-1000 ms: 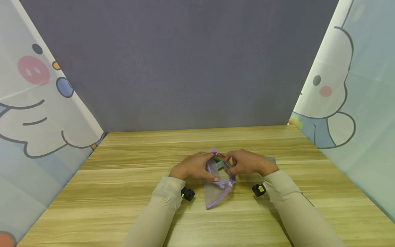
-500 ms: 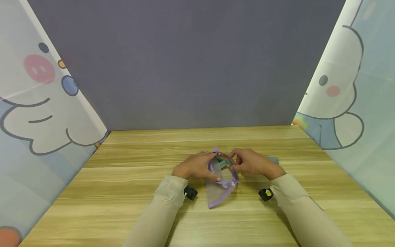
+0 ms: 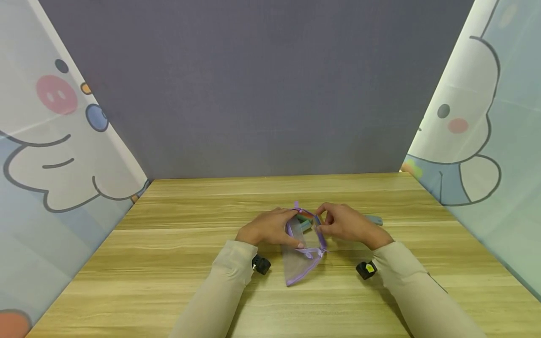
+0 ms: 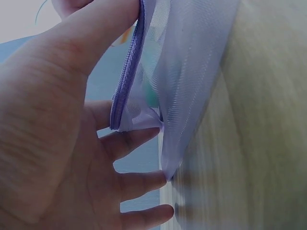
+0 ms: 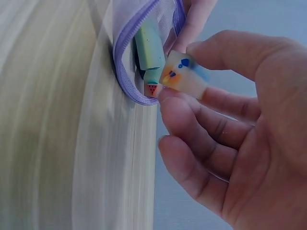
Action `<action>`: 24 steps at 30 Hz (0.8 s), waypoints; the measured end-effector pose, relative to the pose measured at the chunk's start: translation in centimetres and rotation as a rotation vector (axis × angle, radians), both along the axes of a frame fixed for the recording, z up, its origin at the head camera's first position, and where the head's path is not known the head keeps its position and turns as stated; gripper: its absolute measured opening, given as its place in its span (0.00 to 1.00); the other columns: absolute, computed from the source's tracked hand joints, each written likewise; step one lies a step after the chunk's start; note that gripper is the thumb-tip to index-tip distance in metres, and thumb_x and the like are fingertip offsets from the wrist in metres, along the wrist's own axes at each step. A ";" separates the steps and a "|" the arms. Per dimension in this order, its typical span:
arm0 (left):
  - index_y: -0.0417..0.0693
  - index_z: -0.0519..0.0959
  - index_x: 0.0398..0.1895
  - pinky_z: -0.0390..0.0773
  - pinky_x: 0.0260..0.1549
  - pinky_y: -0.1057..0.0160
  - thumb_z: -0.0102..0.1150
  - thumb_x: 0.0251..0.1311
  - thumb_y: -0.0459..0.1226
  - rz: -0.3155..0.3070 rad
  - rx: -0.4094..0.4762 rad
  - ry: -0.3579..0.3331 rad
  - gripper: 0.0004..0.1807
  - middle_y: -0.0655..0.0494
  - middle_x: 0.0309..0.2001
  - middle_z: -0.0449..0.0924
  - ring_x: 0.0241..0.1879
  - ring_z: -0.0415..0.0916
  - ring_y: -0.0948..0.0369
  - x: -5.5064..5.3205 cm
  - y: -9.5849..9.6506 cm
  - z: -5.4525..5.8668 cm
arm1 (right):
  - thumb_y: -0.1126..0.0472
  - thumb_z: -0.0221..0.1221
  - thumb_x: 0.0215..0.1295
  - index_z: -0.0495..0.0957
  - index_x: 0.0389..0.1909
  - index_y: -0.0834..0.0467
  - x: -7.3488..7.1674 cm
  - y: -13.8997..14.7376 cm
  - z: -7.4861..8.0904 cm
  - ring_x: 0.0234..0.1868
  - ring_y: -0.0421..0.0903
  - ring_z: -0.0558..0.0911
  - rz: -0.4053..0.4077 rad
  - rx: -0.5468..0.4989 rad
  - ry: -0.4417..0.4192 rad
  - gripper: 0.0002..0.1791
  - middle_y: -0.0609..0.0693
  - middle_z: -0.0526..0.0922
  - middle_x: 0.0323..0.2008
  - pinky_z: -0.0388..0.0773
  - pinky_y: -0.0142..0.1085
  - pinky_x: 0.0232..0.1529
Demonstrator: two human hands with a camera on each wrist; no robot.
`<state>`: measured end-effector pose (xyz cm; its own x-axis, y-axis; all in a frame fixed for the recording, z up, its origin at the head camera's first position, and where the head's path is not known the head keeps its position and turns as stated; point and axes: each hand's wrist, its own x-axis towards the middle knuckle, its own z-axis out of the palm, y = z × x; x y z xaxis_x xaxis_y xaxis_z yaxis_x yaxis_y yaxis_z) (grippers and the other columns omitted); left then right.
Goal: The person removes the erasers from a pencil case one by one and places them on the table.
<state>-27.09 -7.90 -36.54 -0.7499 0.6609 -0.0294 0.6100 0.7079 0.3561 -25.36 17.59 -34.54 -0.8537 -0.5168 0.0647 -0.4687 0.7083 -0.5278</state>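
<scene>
A see-through mesh pouch [image 3: 294,265] with purple zipper edging stands with its mouth spread wide on the table. My left hand [image 3: 270,227] grips it from the left, thumb on the near side of the mouth and fingertips at the far side; the zipper [image 4: 127,76] runs along under the thumb. Inside lie green and yellow pieces [image 5: 151,45], and one end bears a watermelon print. My right hand [image 3: 346,226] pinches a small pale block with blue and orange print [image 5: 181,76] between thumb and fingers, right at the zippered rim.
A flat grey-blue object [image 3: 374,219] lies beyond the right wrist. Along the right sleeve a thin dark edge [image 3: 437,282] shows, mostly hidden. The wooden table [image 3: 190,206] ends at a dark grey panel [image 3: 270,94] at the back, with printed cloth walls on both sides.
The head view has shifted slightly. My right hand has drawn a little to the right along with the pouch's right rim, so the mouth gapes wider. The left hand keeps its hold.
</scene>
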 end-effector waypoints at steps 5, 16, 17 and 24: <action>0.65 0.64 0.75 0.72 0.55 0.54 0.66 0.50 0.68 0.002 0.008 -0.006 0.49 0.61 0.63 0.73 0.60 0.70 0.59 0.0 0.1 0.0 | 0.58 0.66 0.65 0.76 0.55 0.62 0.0 0.2 -0.1 0.26 0.40 0.77 -0.017 -0.003 0.023 0.21 0.42 0.80 0.27 0.76 0.38 0.32; 0.61 0.62 0.77 0.71 0.59 0.53 0.66 0.50 0.68 0.015 -0.012 0.001 0.52 0.59 0.67 0.71 0.64 0.68 0.58 0.1 0.2 0.1 | 0.61 0.66 0.64 0.75 0.56 0.64 -0.1 1.8 -0.4 0.27 0.40 0.79 -0.027 -0.065 0.032 0.22 0.44 0.81 0.28 0.77 0.37 0.33; 0.60 0.62 0.77 0.71 0.59 0.53 0.66 0.49 0.69 0.017 -0.013 0.002 0.53 0.58 0.67 0.71 0.64 0.68 0.58 0.0 0.2 0.0 | 0.61 0.65 0.64 0.75 0.56 0.65 -0.2 1.9 -0.3 0.28 0.40 0.79 -0.023 -0.074 0.026 0.22 0.44 0.81 0.28 0.77 0.37 0.33; 0.59 0.62 0.77 0.71 0.59 0.52 0.66 0.49 0.69 0.018 -0.002 0.004 0.54 0.57 0.68 0.70 0.64 0.68 0.56 0.0 0.2 -0.1 | 0.61 0.64 0.67 0.75 0.58 0.63 -0.4 2.8 -0.2 0.28 0.42 0.79 0.006 -0.109 0.003 0.21 0.44 0.81 0.28 0.77 0.37 0.30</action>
